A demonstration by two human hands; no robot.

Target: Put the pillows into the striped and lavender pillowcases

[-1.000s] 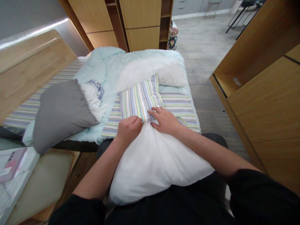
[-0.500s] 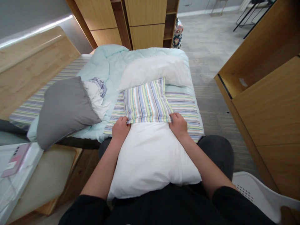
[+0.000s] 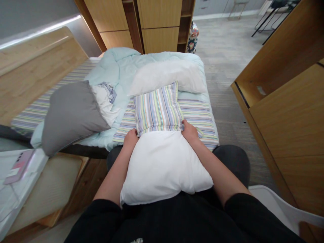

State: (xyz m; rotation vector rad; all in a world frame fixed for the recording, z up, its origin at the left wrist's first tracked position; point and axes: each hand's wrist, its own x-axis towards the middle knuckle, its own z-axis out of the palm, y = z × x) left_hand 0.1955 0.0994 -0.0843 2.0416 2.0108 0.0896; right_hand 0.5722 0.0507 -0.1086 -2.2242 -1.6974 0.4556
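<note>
Our left grip (image 3: 131,140) and right grip (image 3: 189,131) are closed narrowly on the hem of a striped pillowcase (image 3: 158,109), right at the far end of a white pillow (image 3: 164,167) between them. A grey pillow (image 3: 73,118) lies on the bed (image 3: 194,116) beyond the left grip.

obstacle: gray pillow (image 3: 72,116) by left hand (image 3: 131,139) | free: striped sheet (image 3: 197,116) beyond right hand (image 3: 190,132)

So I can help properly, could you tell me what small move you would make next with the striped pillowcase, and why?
I would probably draw the striped pillowcase a little further over the white pillow, since the left hand and right hand both sit at its open edge and much of the pillow lies bare.
</note>
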